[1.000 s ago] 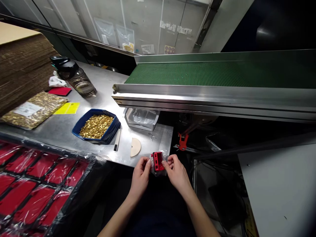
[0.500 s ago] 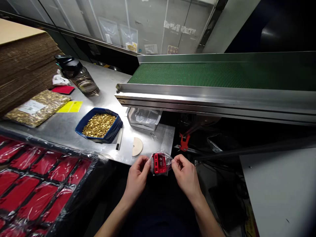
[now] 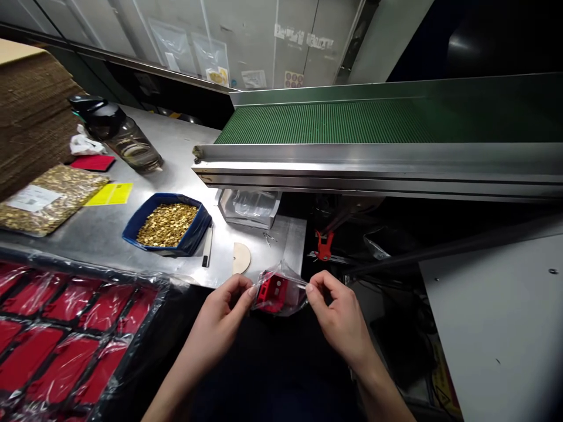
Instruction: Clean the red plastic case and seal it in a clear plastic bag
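A clear plastic bag (image 3: pixel 292 298) hangs stretched between my two hands, just off the front edge of the metal table. Inside it lies a red part (image 3: pixel 273 291) with holes and slots, tilted toward the left side. My left hand (image 3: pixel 226 308) pinches the bag's left edge between thumb and forefinger, close to the red part. On the other side, my right hand (image 3: pixel 336 305) pinches the bag's right edge the same way. Fingertips partly cover the gripped edges. A pale half-round disc (image 3: pixel 241 258) lies on the table beyond my left hand.
A blue tray (image 3: pixel 132 225) of small gold pieces and a knife-like pen (image 3: pixel 207 246) are on the table (image 3: pixel 180 138). Behind stands a clear bin (image 3: pixel 248 220) beneath the green conveyor (image 3: pixel 334 123). A plastic-lined crate of red parts (image 3: pixel 39 346) sits left. A bottle (image 3: pixel 132 143) stands farther back.
Both hands have drawn a little farther apart, spreading the bag wider. The red part has tilted and shifted left within it. The whole view has moved slightly.
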Tool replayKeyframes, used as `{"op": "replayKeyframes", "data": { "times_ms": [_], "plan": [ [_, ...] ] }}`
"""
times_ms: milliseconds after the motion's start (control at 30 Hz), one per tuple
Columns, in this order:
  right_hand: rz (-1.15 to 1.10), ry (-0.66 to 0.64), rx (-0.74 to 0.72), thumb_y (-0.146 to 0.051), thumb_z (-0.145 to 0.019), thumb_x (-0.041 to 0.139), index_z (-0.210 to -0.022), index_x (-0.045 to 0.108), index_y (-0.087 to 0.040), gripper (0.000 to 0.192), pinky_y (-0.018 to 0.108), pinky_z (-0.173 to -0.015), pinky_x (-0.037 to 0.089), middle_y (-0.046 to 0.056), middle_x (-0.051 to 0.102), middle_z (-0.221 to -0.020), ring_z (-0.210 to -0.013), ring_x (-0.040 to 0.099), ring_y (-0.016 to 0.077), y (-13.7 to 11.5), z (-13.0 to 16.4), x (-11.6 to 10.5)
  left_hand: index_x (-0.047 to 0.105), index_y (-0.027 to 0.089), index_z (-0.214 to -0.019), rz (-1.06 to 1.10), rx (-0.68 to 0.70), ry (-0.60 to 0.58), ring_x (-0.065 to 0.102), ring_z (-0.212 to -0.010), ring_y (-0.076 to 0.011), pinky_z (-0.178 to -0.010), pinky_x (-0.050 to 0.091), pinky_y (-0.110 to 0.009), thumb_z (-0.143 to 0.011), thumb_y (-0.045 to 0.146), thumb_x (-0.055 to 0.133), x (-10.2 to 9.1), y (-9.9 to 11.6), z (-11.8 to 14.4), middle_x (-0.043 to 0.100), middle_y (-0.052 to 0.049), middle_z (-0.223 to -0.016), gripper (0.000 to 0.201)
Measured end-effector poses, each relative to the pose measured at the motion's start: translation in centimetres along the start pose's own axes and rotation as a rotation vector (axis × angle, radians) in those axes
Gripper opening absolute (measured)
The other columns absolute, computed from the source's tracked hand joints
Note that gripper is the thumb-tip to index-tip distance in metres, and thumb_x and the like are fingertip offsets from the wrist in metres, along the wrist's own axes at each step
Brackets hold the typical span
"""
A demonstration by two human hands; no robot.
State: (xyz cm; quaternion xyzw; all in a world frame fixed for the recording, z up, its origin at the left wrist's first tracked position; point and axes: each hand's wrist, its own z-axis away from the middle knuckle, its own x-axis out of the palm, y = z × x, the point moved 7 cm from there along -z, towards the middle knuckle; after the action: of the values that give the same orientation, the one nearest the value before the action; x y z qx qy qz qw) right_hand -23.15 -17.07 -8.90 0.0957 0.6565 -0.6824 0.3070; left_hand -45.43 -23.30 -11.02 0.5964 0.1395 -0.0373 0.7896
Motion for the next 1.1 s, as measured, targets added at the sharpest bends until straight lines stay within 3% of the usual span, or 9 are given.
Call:
{"op": "replayKeyframes", "data": {
  "times_ms": [100, 267, 333, 400, 500, 667, 767, 967, 1100],
  "plan": [
    [-0.107, -0.078, -0.076, -0.039, -0.098, 0.058, -0.083, 0.065, -0.023, 0.023, 0.028, -0.069, 0.048, 0.001, 0.062, -0.080, -0.074, 0.058, 0.0172, -0.8, 0.3, 0.5, 0.068, 0.022, -0.083, 0.026, 0.004, -0.006, 0.055, -0.072, -0.0183, -0.066, 0.044, -0.026, -0.095, 0.046, 0.063, 0.3, 0.6, 0.6, 0.062, -0.001, -0.075, 0.028],
    [-0.180, -0.202, -0.279, -0.035, -0.094, 0.072, -0.089, 0.078, -0.028, 0.011, 0.038, -0.105, 0.049, 0.007, 0.060, -0.137, -0.123, 0.059, 0.0258, -2.4, 0.4, 1.9, 0.075, 0.022, -0.086, 0.258, 0.102, -0.081, 0.064, -0.108, -0.0268, -0.095, 0.051, -0.034, -0.091, 0.038, 0.072, 2.8, 1.5, 1.0, 0.067, -0.008, -0.110, 0.017],
    [-0.278, -0.235, -0.303, -0.030, -0.094, 0.073, -0.089, 0.079, -0.028, 0.008, 0.037, -0.101, 0.051, 0.006, 0.065, -0.131, -0.118, 0.063, 0.0242, -2.7, 0.1, 2.5, 0.076, 0.021, -0.086, 0.441, 0.055, -0.074, 0.064, -0.116, -0.0300, -0.098, 0.052, -0.038, -0.088, 0.038, 0.075, 3.8, 0.5, 0.8, 0.066, -0.010, -0.122, 0.017],
    [-0.395, -0.212, -0.287, -0.029, -0.094, 0.073, -0.087, 0.078, -0.026, 0.009, 0.033, -0.090, 0.054, 0.005, 0.073, -0.105, -0.100, 0.068, 0.0208, -2.6, -0.3, 3.0, 0.076, 0.020, -0.085, 0.607, -0.002, -0.060, 0.065, -0.117, -0.0312, -0.098, 0.054, -0.039, -0.087, 0.039, 0.077, 4.9, -0.9, 0.5, 0.067, -0.011, -0.126, 0.018],
    [-0.501, -0.088, -0.111, -0.034, -0.093, 0.074, -0.084, 0.077, -0.023, 0.015, 0.029, -0.077, 0.053, 0.002, 0.071, -0.082, -0.081, 0.067, 0.0181, -1.0, -0.8, 3.8, 0.077, 0.021, -0.089, 0.744, -0.017, -0.086, 0.063, -0.126, -0.0340, -0.107, 0.050, -0.046, -0.091, 0.046, 0.072, 6.1, -2.6, 0.3, 0.066, -0.012, -0.134, 0.026],
    [-0.853, 0.049, 0.272, -0.045, -0.085, 0.081, -0.091, 0.074, -0.019, 0.028, 0.029, -0.071, 0.055, 0.004, 0.073, -0.082, -0.074, 0.067, 0.0174, 2.9, -0.6, 5.9, 0.073, 0.028, -0.132, 0.542, 0.108, -0.370, 0.039, -0.152, -0.0400, -0.127, 0.028, -0.052, -0.081, 0.062, 0.077, 7.4, -3.4, 0.9, 0.044, -0.013, -0.163, 0.061],
    [-1.070, 0.012, 0.403, -0.045, -0.081, 0.084, -0.092, 0.072, -0.018, 0.031, 0.030, -0.074, 0.057, 0.005, 0.074, -0.086, -0.075, 0.068, 0.0174, 4.3, -0.3, 7.0, 0.062, 0.032, -0.145, 0.476, 0.098, -0.401, 0.032, -0.156, -0.0374, -0.129, 0.023, -0.052, -0.082, 0.052, 0.081, 7.3, -4.2, 1.1, 0.043, -0.012, -0.165, 0.069],
    [-0.764, -0.271, 0.206, -0.031, -0.090, 0.074, -0.117, 0.072, -0.021, 0.029, 0.033, -0.090, 0.058, 0.008, 0.074, -0.114, -0.103, 0.070, 0.0220, 3.3, 0.7, 5.9, 0.066, 0.028, -0.130, 0.679, -0.116, -0.389, 0.064, -0.121, -0.0299, -0.107, 0.047, -0.042, -0.094, 0.050, 0.066, 7.6, -6.2, 1.3, 0.068, -0.010, -0.132, 0.042],
    [-0.357, -0.414, -0.021, -0.012, -0.088, 0.067, -0.135, 0.064, -0.033, 0.052, 0.033, -0.096, 0.056, 0.004, 0.063, -0.135, -0.111, 0.066, 0.0198, 1.6, 1.5, 5.0, 0.062, 0.026, -0.127, 0.890, -0.203, -0.427, 0.066, -0.111, -0.0230, -0.099, 0.048, -0.034, -0.100, 0.048, 0.057, 8.7, -6.4, 1.8, 0.068, -0.007, -0.122, 0.036]
  ]
}}
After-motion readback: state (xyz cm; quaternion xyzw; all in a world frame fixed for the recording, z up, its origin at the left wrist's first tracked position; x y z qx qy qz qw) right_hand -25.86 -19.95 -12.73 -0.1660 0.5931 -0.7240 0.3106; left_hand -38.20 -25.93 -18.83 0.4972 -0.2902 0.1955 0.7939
